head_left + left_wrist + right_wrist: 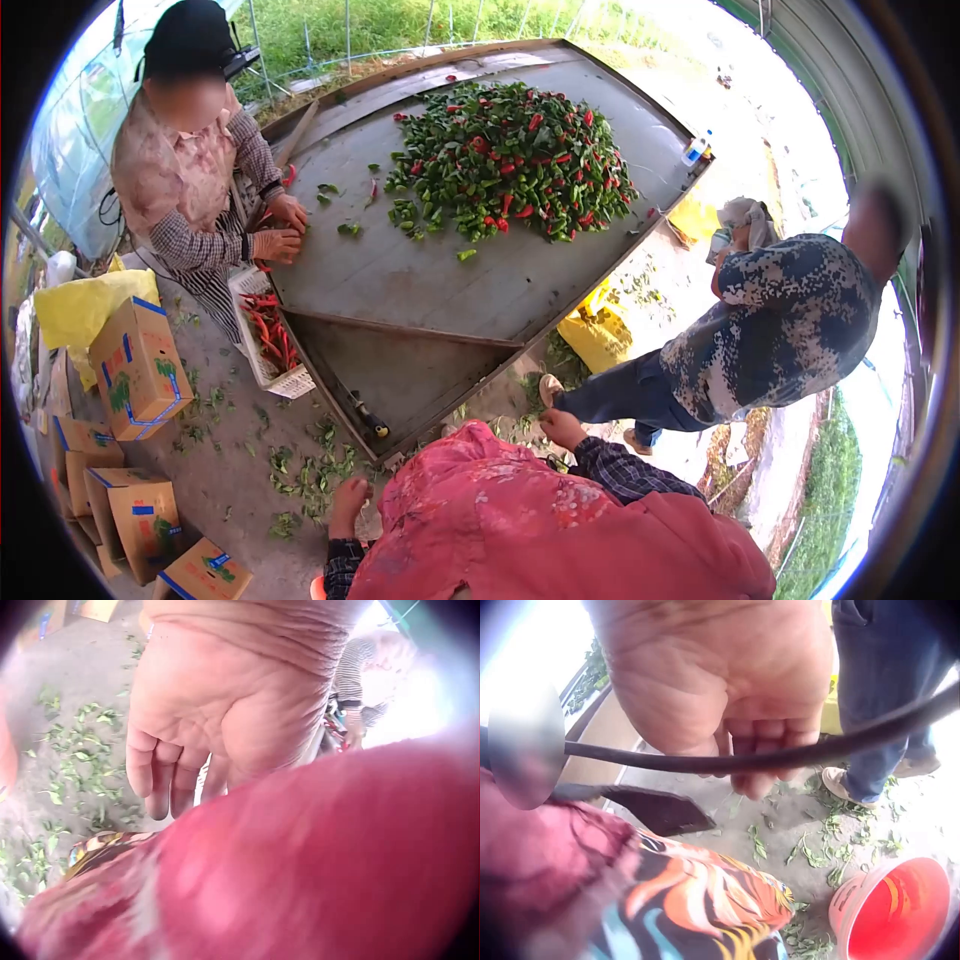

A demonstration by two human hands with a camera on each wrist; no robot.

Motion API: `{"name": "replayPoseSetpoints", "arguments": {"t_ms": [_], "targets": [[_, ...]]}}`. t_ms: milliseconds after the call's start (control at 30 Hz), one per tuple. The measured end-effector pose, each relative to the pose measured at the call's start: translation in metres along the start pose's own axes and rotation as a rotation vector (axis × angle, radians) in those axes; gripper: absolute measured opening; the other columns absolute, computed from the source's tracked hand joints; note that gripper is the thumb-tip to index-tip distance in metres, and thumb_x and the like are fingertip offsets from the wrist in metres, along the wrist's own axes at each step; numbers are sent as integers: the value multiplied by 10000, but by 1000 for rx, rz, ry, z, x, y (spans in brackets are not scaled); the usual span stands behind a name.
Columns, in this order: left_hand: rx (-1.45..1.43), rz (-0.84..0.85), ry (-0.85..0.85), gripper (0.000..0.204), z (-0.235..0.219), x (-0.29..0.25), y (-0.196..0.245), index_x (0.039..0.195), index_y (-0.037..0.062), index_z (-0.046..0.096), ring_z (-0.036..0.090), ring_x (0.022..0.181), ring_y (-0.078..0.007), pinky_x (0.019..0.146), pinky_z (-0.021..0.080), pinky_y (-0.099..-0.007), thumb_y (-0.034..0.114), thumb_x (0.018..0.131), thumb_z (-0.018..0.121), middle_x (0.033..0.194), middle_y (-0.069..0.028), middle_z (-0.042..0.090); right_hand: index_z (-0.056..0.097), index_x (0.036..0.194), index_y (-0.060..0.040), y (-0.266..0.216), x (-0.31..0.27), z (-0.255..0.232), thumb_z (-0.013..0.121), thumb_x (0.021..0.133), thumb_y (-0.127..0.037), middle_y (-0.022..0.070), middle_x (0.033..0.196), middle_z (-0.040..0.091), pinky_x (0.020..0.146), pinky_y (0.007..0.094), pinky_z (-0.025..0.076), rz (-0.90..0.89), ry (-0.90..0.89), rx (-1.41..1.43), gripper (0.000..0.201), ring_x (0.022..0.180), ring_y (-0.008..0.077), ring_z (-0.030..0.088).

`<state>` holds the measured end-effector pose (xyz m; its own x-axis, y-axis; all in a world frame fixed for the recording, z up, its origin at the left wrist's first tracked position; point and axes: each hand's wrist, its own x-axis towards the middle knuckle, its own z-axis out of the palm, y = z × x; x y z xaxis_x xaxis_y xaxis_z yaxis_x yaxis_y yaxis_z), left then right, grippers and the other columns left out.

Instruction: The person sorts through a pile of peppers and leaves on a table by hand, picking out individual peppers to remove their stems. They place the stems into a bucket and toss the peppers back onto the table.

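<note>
My left hand (350, 500) hangs beside the red garment (500, 510); in the left wrist view the palm (225, 705) shows with fingers loosely bent, holding nothing. My right hand (563, 429) is on the garment's other side, near the table's lower edge. Seen from the right wrist, this hand (727, 682) has loosely curled fingers with nothing visible in them, and a dark cord (780, 756) crosses in front of them. A big heap of green and red peppers (510, 160) lies on the metal table (400, 290).
One person (180, 180) stands at the table's left by a white crate (285, 375) of red peppers. Another person (790, 320) in camouflage stands at right, holding a cloth. Cardboard boxes (140, 370) stand at left. A red-lined bucket (892, 915) sits on the leaf-strewn floor.
</note>
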<state>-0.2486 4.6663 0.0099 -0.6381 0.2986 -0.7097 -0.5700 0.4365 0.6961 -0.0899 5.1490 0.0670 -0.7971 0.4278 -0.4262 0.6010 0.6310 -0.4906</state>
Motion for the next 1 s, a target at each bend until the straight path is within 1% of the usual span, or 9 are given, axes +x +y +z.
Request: {"name": "replayPoseSetpoints", "arguments": {"t_ms": [167,267,400,533,733,800,833,900,1000], "targets": [[-112,42,-133,270,1,26,84,1074,-7,604,638,758,-143,663,507,-297,184,896,538,850,-73,659,592,1076,-23,-57,24,-74,586,825,-133,160,913,628,732,349,487,-111,365,52,274,838,265,626],[163,275,-88,261,14,43,124,1079,-13,602,628,766,-130,683,504,-283,161,894,542,876,-68,653,572,1130,-31,-37,80,-129,601,825,-97,103,861,598,685,305,483,-165,496,84,314,724,178,571],[77,131,-19,288,31,39,113,1112,-11,584,625,739,-136,679,502,-283,163,886,546,872,-74,653,571,1134,-34,-21,137,-169,596,838,-75,81,871,602,678,291,483,-77,510,255,300,731,170,579],[296,-141,237,439,60,17,22,1243,23,498,631,695,-152,608,508,-288,182,843,577,852,-84,652,576,1098,-35,-23,219,-189,563,784,-14,121,917,604,718,330,496,-353,548,21,315,822,228,618],[-196,-423,543,717,190,-70,-30,1431,114,243,635,692,-151,530,497,-283,184,816,603,830,-81,651,568,1090,-74,-59,282,-148,616,737,-79,127,1094,553,876,455,428,-710,146,-175,356,1024,343,511],[-318,-481,640,691,240,-93,-17,1405,65,295,633,701,-150,560,504,-287,188,810,623,847,-83,658,560,1102,-60,-60,304,-145,632,723,-63,152,1130,544,885,456,427,-803,126,-216,385,1048,362,504],[-359,-429,668,624,273,-100,-63,1366,60,359,633,693,-182,615,511,-299,212,822,626,849,-105,659,554,1106,-48,-59,313,-144,637,714,-39,173,1127,539,907,450,419,-866,123,-218,400,1065,369,500],[-8,-483,548,365,331,-108,-69,1165,87,572,646,824,-245,785,508,-347,293,865,554,911,-149,664,524,1171,-31,-67,324,-141,606,747,-4,173,1205,504,959,433,389,-909,86,-396,433,1112,355,483],[-308,-713,563,443,404,-94,-61,1125,62,604,588,1039,-323,883,476,-396,382,820,576,1133,-176,612,493,1227,-25,-57,350,-119,548,809,-19,187,1259,471,975,436,378,-1010,-2,-406,422,1181,360,440]]}}
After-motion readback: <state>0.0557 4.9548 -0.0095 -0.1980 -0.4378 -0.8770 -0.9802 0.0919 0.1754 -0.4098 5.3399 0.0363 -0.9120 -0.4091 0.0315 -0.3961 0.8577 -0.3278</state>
